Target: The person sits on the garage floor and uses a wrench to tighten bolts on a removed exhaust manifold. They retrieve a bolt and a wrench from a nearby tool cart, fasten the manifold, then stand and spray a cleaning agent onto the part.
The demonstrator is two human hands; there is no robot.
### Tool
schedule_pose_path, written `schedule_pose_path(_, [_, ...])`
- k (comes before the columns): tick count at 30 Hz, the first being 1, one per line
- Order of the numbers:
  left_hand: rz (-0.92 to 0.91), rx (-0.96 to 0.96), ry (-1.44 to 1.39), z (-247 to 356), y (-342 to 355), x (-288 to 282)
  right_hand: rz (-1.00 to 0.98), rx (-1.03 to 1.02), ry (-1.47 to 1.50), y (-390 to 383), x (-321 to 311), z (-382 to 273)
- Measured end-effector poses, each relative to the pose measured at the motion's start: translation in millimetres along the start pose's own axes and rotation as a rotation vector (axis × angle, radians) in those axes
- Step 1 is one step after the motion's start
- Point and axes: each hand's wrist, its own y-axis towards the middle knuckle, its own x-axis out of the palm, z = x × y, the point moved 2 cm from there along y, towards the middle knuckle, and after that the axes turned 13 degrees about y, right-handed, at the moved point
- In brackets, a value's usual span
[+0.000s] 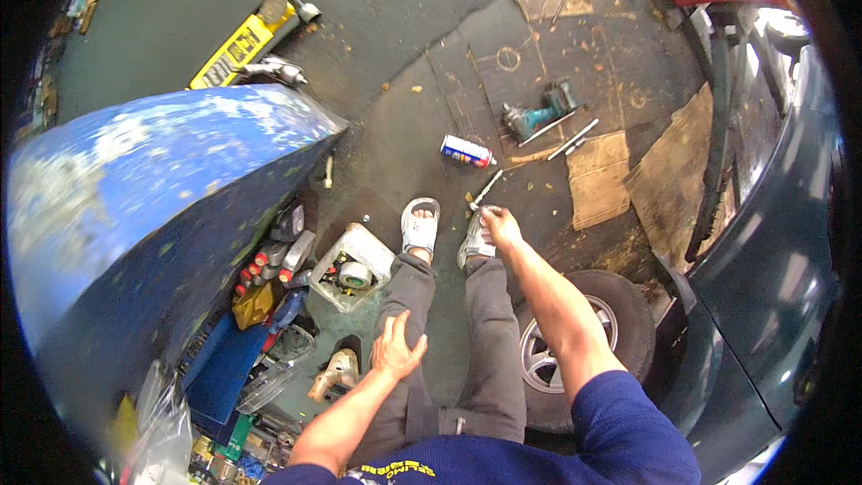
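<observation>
My right hand (501,226) reaches down over my right foot, its fingers closed on a slim silver hand tool (488,188) that looks like a wrench or ratchet. The tool slants up and to the right; its gripped end is partly hidden. My left hand (396,349) rests on my left knee, fingers apart, holding nothing. Ahead of the right hand, a blue and white spray can (466,151) with a red end lies on its side. Beyond it is a teal and black cordless power tool (541,110), near a thin metal rod (574,138).
A blue, worn car panel (171,144) curves along the left; a dark green car body (763,278) fills the right. Beside my legs are a wheel (620,305) and a white bin (364,238) of parts. A yellow floor jack (242,47) and cardboard (599,181) lie ahead.
</observation>
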Motion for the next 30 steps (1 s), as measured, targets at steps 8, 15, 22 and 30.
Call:
schedule_pose_path(8, [0.099, -0.010, -0.021, -28, 3, 11, 0.257, 0.199, 0.548, 235, 110, 15])
schedule_pose_path(15, [0.172, 0.020, -0.069, -41, 10, 4, 0.372, -0.180, 0.771, 237, 105, 3])
schedule_pose_path(22, [0.073, -0.052, -0.051, -26, 24, -18, -0.005, -0.237, 0.090, -27, 42, -48])
schedule_pose_path(30, [-0.090, 0.271, -0.341, 83, -54, -101, -0.719, 0.046, 0.046, -381, 1, -145])
